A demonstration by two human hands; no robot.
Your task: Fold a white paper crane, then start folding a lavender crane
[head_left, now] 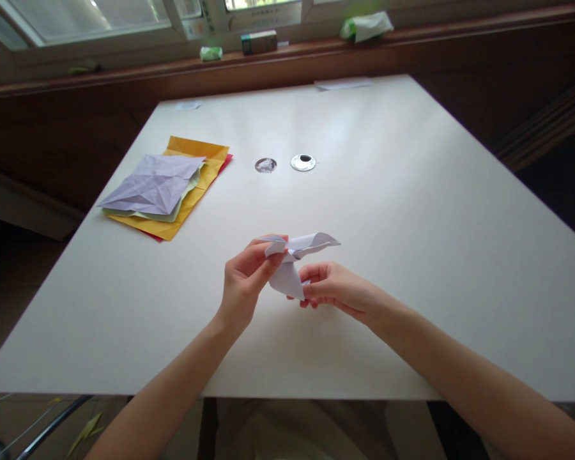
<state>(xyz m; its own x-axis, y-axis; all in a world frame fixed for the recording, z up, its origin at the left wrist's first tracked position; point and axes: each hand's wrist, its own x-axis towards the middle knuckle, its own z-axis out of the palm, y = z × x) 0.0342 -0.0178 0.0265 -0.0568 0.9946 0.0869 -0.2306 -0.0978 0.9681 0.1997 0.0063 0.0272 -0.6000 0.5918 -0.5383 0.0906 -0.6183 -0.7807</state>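
Note:
A white folded paper figure (pixel 287 280), with flaps spreading left and right like an origami bird, is held above the near middle of the white table (pixel 412 268). My left hand (pixel 249 268) pinches its upper left part between thumb and fingers. Lower down on the right, my right hand (pixel 328 286) grips the paper's bottom corner with thumb and fingertips. Some of the right fingers lie behind the paper and are partly hidden.
On the table's left lies a stack of creased sheets, lilac paper (pixel 156 184) above yellow paper (pixel 199 148). Two round cable holes (pixel 303 162) sit beyond my hands. A box (pixel 259 42) and a tissue pack (pixel 367 27) rest on the window ledge.

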